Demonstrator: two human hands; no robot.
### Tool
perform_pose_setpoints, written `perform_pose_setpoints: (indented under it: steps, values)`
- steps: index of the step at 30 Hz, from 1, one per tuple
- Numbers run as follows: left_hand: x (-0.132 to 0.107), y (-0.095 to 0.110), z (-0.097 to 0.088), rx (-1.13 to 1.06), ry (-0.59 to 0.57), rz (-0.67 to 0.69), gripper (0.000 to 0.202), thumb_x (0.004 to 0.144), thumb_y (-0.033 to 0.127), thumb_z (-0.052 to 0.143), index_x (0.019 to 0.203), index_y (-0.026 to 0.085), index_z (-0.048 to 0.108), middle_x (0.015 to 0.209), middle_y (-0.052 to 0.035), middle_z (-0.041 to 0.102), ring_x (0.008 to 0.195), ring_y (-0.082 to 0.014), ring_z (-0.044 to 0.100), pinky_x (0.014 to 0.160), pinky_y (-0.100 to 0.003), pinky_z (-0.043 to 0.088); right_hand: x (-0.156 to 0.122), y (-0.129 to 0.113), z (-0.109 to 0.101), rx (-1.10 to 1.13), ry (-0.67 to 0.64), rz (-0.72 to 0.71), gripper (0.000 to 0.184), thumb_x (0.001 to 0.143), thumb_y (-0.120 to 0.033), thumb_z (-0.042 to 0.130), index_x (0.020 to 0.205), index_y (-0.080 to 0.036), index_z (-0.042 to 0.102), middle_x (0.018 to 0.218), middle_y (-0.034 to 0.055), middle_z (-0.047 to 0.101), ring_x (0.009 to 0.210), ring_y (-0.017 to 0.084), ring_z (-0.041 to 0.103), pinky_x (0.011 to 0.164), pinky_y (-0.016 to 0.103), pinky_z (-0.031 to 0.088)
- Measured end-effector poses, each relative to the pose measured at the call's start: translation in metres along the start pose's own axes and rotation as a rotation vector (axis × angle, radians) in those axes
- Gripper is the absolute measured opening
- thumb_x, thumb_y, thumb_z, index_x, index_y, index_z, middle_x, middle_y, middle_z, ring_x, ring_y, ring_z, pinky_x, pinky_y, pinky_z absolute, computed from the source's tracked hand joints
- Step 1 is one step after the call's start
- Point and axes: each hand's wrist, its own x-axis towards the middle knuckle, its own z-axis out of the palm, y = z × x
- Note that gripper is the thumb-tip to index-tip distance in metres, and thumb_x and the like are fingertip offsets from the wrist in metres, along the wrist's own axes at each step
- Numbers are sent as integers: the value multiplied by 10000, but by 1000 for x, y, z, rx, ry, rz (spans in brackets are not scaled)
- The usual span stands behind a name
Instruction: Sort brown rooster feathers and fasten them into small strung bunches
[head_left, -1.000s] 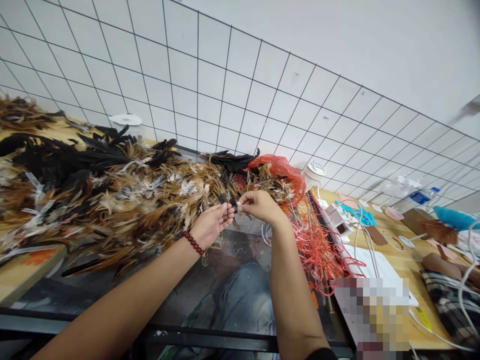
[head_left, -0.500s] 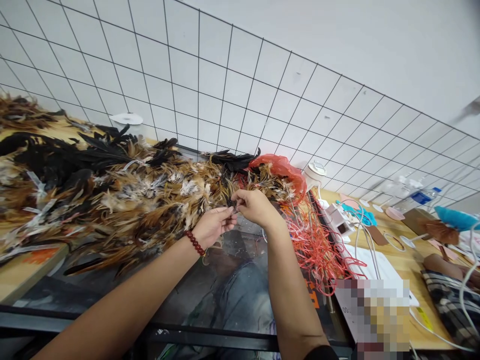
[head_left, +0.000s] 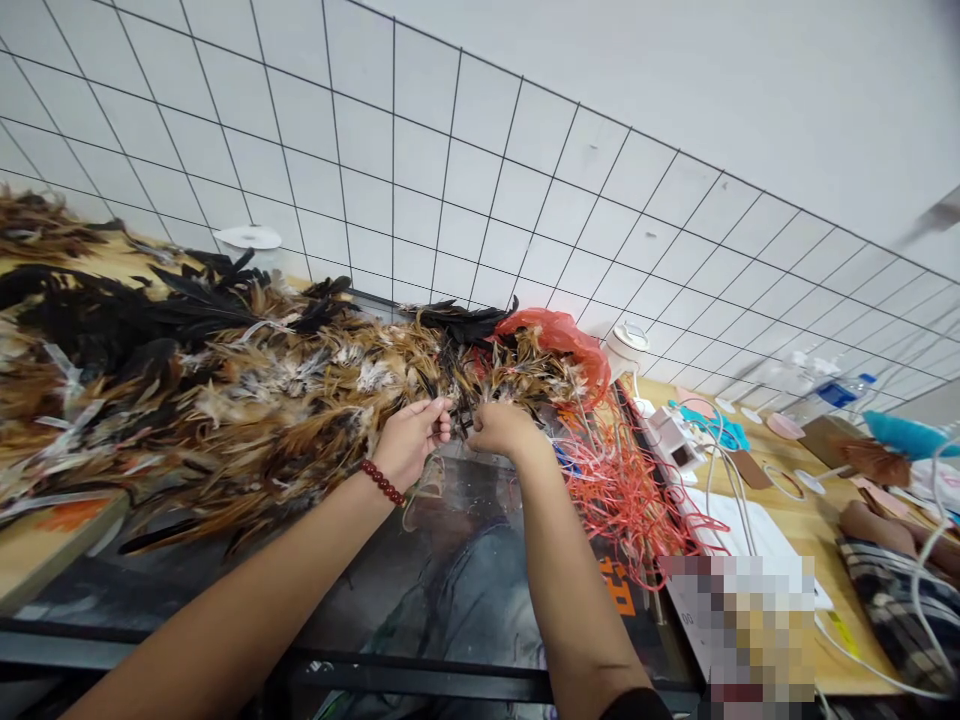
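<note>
A big heap of brown, black and white feathers [head_left: 225, 390] covers the table on the left and centre. My left hand [head_left: 409, 440], with a red bead bracelet at the wrist, curls its fingers at the heap's near edge and pinches feathers. My right hand [head_left: 499, 428] is closed just to its right, knuckles up, gripping a small dark bunch of feathers [head_left: 461, 420] between the two hands. What lies under the right fingers is hidden.
A tangle of red rubber bands [head_left: 630, 490] lies right of my hands, with a red plastic bag [head_left: 559, 335] behind. White cables, a small white device [head_left: 675, 440], papers and another person's sleeve [head_left: 892, 590] fill the right. A wire grid [head_left: 450, 180] backs the table.
Both hands have moved slightly up and forward into the edge of the feather heap. The right hand has turned knuckles up and closed tighter.
</note>
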Motion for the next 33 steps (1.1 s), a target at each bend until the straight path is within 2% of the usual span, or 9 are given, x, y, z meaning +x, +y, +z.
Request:
perform_pose_setpoints:
  steps: [3, 6, 10, 15, 19, 22, 25, 29, 33]
  values:
    - [0, 0, 0, -23, -3, 12, 126, 880, 153, 590, 818, 66, 657, 619, -6, 537, 524, -72, 510, 518, -191, 436, 7, -3, 7, -34, -42, -7, 229, 720, -288, 689, 922, -192, 736, 1043, 134, 735, 938, 253, 681, 713, 286, 466]
    - [0, -1, 0, -31, 4, 27, 119, 878, 141, 590, 821, 65, 662, 635, -10, 551, 525, -70, 511, 513, -191, 435, 6, 5, 4, 7, -38, -96, 152, 723, -184, 633, 836, -178, 735, 924, 88, 742, 840, 196, 658, 675, 247, 430]
    - [-2, 0, 2, -5, 9, 17, 84, 843, 140, 645, 831, 65, 681, 721, -45, 613, 553, -73, 531, 511, -197, 445, -8, 23, -11, 286, -13, -271, 86, 728, -170, 625, 768, -150, 699, 718, -6, 660, 688, 111, 551, 634, 201, 383]
    - [-5, -1, 4, 64, -80, -53, 70, 817, 147, 676, 843, 83, 682, 793, -67, 657, 523, -70, 536, 457, -189, 406, -17, 34, -20, 609, -44, -463, 101, 790, -228, 599, 789, -143, 655, 674, -42, 567, 650, 87, 485, 645, 194, 381]
    - [-4, -4, 3, 30, -98, -111, 62, 819, 150, 672, 814, 91, 654, 641, -21, 597, 477, -63, 495, 445, -174, 379, -18, 35, -19, 612, 2, -431, 101, 800, -230, 612, 776, -136, 641, 699, -33, 571, 671, 89, 475, 658, 197, 387]
    - [-3, -6, 4, 5, -87, -88, 95, 807, 139, 681, 745, 94, 624, 574, 5, 548, 478, -61, 481, 463, -167, 388, -17, 31, -18, 642, 31, -407, 171, 786, -297, 674, 844, -137, 666, 767, -14, 630, 712, 100, 526, 685, 207, 413]
    - [-2, -7, 4, -3, -86, -61, 157, 820, 139, 664, 686, 100, 592, 577, -1, 553, 475, -58, 476, 461, -165, 385, -15, 24, -16, 693, 88, -374, 262, 756, -364, 723, 894, -143, 691, 837, 8, 688, 752, 114, 583, 700, 214, 432]
    - [-4, -6, 4, 5, -105, -66, 147, 825, 157, 668, 707, 85, 620, 615, -15, 570, 500, -61, 504, 479, -168, 410, -13, 15, -16, 593, 223, -277, 116, 774, -250, 677, 750, -141, 711, 673, -5, 667, 626, 92, 549, 623, 202, 393]
    - [-4, -4, 2, 3, -115, -107, 82, 821, 140, 675, 771, 78, 657, 666, -42, 613, 528, -71, 539, 504, -176, 449, -14, 17, -18, 589, 276, -293, 122, 770, -234, 638, 730, -147, 714, 657, -15, 660, 603, 84, 528, 609, 199, 383]
